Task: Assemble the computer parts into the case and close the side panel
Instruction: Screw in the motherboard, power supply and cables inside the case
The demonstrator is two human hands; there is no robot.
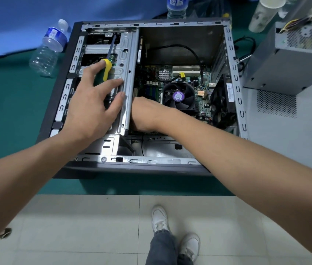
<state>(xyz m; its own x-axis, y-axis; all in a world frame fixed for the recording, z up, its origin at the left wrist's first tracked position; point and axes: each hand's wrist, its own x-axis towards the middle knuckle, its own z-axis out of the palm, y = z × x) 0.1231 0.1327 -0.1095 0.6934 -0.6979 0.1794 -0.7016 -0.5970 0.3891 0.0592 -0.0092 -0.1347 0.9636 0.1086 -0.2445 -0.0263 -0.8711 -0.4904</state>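
The left hand (93,96) lies spread on the metal drive cage (126,60) of the open computer case (235,77), its fingers nearly straight, the fingertips pressing the cage's right edge. A yellow-handled screwdriver (106,68) sits under the index finger, its dark shaft pointing toward the case's far-left corner; whether the hand clasps it or merely rests against it cannot be told. The right hand (143,113) reaches down beside the cage's right wall, into the gap between cage and motherboard (199,90); its fingers are hidden below, so its grip cannot be told.

The case lies on its side on the green desk (7,111), near the desk's front edge, its open side up. Inside, a black CPU fan (179,96) with a purple label sits on the motherboard, just right of the right hand. A loose power supply (295,54) stands at the desk's right edge, near the case. A clear water bottle (48,50) lies off the case's far-left corner.
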